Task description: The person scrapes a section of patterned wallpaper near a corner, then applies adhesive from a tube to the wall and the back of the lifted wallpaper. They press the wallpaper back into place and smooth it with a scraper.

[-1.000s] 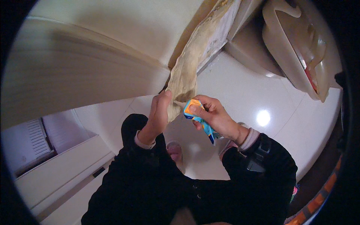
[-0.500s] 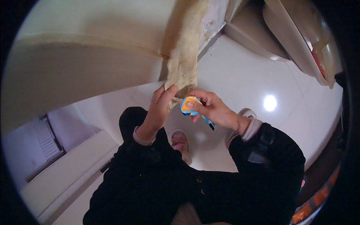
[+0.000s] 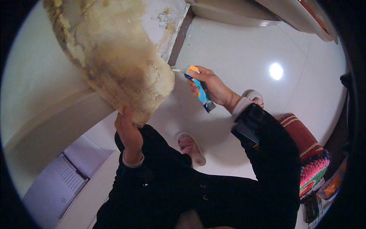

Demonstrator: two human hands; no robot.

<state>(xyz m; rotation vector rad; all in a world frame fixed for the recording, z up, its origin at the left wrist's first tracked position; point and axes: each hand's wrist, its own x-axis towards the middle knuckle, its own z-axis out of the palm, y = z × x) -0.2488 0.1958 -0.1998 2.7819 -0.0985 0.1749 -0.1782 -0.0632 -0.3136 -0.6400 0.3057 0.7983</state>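
A stained, yellow-brown flap of wall covering (image 3: 129,65) hangs peeled away from the wall, its blotchy back facing me. My left hand (image 3: 129,131) pinches the lower edge of this flap and bends it outward. In my right hand (image 3: 209,84) is a blue and orange squeeze tube (image 3: 199,86) with a thin white nozzle (image 3: 177,70). The nozzle points left, its tip close to the flap's right edge; whether they touch I cannot tell. Bare wall (image 3: 162,23) with flaking patches shows behind the flap.
A dark baseboard (image 3: 182,36) runs along the wall's foot. Curved cabinet panels (image 3: 228,11) stand at the far right. A red striped, knit-edged seat (image 3: 301,133) is at my right. A pale slotted box (image 3: 63,179) stands lower left. My slippered feet (image 3: 190,147) rest on white tiles (image 3: 244,49).
The flap now shows far wider, pulled out leftward and toward me by my left hand. My right hand has moved up and away from the left, and the tube's nozzle has come into view.
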